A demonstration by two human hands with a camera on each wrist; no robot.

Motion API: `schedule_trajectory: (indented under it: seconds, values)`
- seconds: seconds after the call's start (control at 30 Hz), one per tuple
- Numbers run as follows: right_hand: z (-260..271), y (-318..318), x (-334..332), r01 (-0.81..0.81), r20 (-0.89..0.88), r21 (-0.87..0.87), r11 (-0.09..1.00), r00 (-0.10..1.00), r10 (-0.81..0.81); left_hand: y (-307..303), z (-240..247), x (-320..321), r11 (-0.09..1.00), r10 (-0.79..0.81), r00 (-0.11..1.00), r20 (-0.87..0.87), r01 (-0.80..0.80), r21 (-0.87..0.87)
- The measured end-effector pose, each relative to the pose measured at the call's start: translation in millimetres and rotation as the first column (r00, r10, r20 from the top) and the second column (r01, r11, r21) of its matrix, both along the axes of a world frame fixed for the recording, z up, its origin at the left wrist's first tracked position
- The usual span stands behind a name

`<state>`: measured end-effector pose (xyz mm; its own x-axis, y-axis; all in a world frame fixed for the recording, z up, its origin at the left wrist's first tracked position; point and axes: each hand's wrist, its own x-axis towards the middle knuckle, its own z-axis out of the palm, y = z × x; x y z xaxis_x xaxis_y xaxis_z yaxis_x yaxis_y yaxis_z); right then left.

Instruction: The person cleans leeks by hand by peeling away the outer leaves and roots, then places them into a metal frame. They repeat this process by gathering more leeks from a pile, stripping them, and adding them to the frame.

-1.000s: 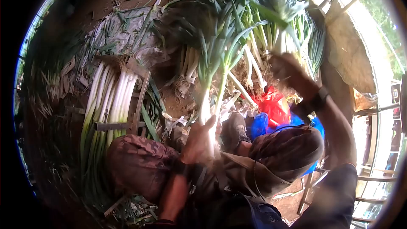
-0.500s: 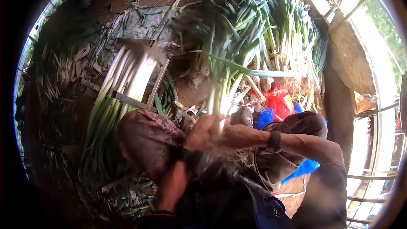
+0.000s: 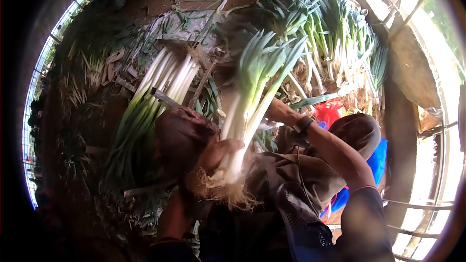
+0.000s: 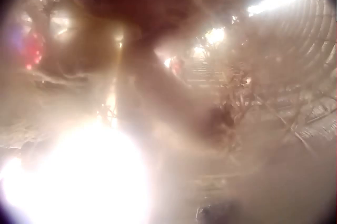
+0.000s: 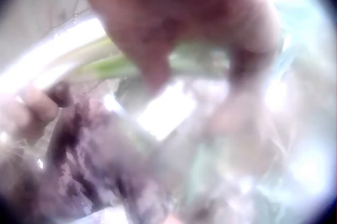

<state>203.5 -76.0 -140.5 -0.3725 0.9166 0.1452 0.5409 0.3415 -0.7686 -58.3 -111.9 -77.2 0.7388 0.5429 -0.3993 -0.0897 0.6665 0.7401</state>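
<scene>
My left hand (image 3: 218, 154) grips a bunch of leeks (image 3: 247, 111) around the white stems, just above the shaggy roots. The bunch slants up over my lap, its green leaves pointing away from me. Beside the stems, my right hand (image 3: 279, 110) is partly hidden behind the bunch. In the right wrist view that hand (image 5: 184, 19) has thumb and fingers apart, with a green stalk (image 5: 108, 67) passing at them; blur hides whether it grips. The left wrist view is hazy and shows the left hand (image 4: 142, 3) only as a blurred shape.
Trimmed-looking leeks (image 3: 167, 75) lie in a wooden frame (image 3: 165, 98) at left. More leeks (image 3: 340, 34) lie in a heap at upper right. A red bag (image 3: 327, 111) and blue plastic (image 3: 377, 160) are by my right knee (image 3: 357, 133). Leaf scraps cover the ground at left.
The bunch has come nearer my body and its roots now show below my left hand. My right hand has moved from beside the left hand up along the stems.
</scene>
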Motion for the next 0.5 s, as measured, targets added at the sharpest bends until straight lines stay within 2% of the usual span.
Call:
schedule_trajectory:
  seconds: [0.03,0.07,0.1,0.13,0.17,0.2,0.23,0.3,0.37,0.43,0.47,0.5]
  values:
    - [-12,2,-7,-0.011,-0.008,-0.005,1.000,1.000,0.011,-8,3,-6,0.998,0.054,0.997,-0.052,-0.053,0.028]
    - [-26,6,-17,0.103,-0.120,-0.046,0.994,0.987,-0.108,-14,8,-13,0.992,0.105,0.990,-0.096,-0.097,0.084]
    - [-24,5,-29,0.212,-0.226,-0.105,0.972,0.946,-0.231,-17,26,-16,0.999,0.054,0.997,-0.048,-0.053,0.004]
    - [-21,0,-32,0.297,-0.114,-0.172,0.939,0.941,-0.318,-17,30,-24,1.000,0.005,1.000,-0.004,-0.005,-0.025]
    - [-26,3,-27,0.263,-0.102,0.085,0.961,0.962,-0.254,-16,33,-36,0.998,-0.045,0.998,0.041,0.047,-0.051]
    - [-39,11,-21,0.291,0.126,0.107,0.951,0.945,-0.303,-18,34,-51,0.992,-0.070,0.998,-0.003,0.069,-0.108]
    - [-53,19,-11,0.314,0.345,0.133,0.940,0.874,-0.341,-27,48,-53,0.998,-0.018,0.996,0.089,0.023,-0.064]
    - [-64,25,10,0.410,0.296,0.155,0.899,0.849,-0.439,-30,55,-76,0.995,-0.045,0.986,0.163,0.059,-0.080]
    - [-81,30,33,0.460,0.544,0.164,0.872,0.696,-0.469,-41,75,-85,0.990,0.096,0.984,0.147,-0.080,-0.113]
    - [-75,25,40,0.448,0.588,0.149,0.881,0.676,-0.444,-36,82,-99,0.976,0.010,0.979,0.205,0.036,-0.215]
    - [-72,26,40,0.425,0.651,0.087,0.901,0.660,-0.374,-34,84,-102,0.980,-0.010,0.982,0.190,0.047,-0.192]
    - [-68,30,42,0.419,0.651,0.089,0.904,0.662,-0.371,-37,85,-105,0.981,-0.003,0.982,0.190,0.040,-0.191]
